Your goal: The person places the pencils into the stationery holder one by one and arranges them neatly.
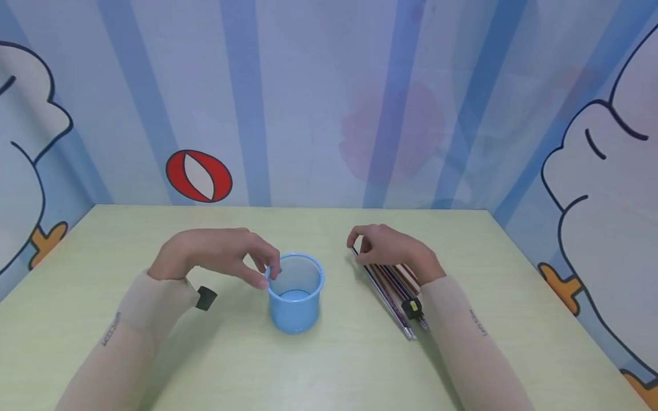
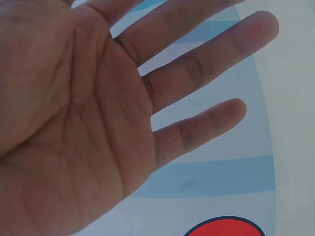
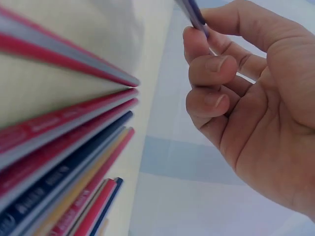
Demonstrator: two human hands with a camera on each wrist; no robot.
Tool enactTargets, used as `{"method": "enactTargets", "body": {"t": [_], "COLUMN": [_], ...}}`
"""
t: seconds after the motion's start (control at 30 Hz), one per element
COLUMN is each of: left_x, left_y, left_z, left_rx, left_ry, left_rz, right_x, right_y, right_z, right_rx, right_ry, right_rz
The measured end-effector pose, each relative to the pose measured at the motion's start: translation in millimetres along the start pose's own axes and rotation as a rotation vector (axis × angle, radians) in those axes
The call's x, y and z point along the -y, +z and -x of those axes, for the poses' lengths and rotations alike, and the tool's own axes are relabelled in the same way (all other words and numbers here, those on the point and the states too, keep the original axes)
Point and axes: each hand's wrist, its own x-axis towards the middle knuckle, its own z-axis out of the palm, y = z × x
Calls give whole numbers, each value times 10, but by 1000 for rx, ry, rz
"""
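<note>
A light blue plastic cup (image 1: 294, 317) stands upright on the table, with nothing visible inside it. My left hand (image 1: 226, 254) is at the cup's left rim, thumb outside and a fingertip over the inner side, pinching it. In the left wrist view, several fingers (image 2: 206, 69) stretch out straight; the cup does not show there. My right hand (image 1: 385, 245) pinches the far end of a pencil (image 3: 191, 11) between thumb and index finger. Beside and below that hand lies a bunch of striped pencils (image 3: 64, 177) in red, silver, dark blue and yellow, side by side.
The pale green table (image 1: 339, 365) ends at a blue striped backdrop (image 1: 319, 103) with cartoon prints. A black device (image 1: 207, 298) sits at the left wrist. Another black device (image 1: 412, 308) at the right wrist hangs over the pencils, hiding part of them.
</note>
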Motion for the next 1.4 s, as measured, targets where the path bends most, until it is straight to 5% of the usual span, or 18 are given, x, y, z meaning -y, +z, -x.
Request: {"method": "enactTargets", "body": {"t": [0.73, 1.17, 1.4], "left_x": [10, 35, 33], "left_y": [38, 17, 24], "left_z": [-35, -36, -27], "left_rx": [8, 20, 25], "left_ry": [-40, 17, -29], "left_rz": [16, -17, 7], "right_x": [116, 246, 331], "right_y": [-92, -306, -396], "right_z": [49, 155, 123], "right_rx": [-64, -102, -160], "right_ry": [-74, -156, -189], "right_rz": [0, -116, -171]}}
